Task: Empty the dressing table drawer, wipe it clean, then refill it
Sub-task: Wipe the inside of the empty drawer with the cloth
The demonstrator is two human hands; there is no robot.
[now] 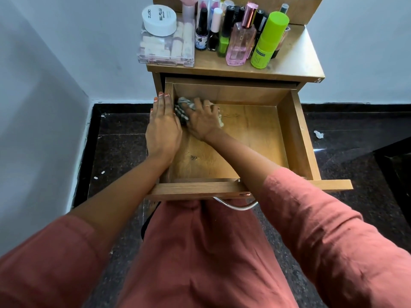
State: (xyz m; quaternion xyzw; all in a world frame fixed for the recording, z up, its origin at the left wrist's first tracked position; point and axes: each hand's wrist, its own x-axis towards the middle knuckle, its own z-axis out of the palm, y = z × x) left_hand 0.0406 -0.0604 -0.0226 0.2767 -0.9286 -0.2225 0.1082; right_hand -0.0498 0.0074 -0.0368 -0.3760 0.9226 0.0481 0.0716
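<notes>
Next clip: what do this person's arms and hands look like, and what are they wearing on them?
Both arms wear loose rust-pink sleeves, the left sleeve and right sleeve ending short of the wrists, leaving the forearms bare. The left hand has orange-painted nails. The right hand carries a thin ring on one finger. No watch or bracelet shows.

head-worn wide-angle view looks forward and steeply down, close above the open light-brown wooden drawer [298, 134], with the wooden tabletop [295, 54] at twelve o'clock.
</notes>
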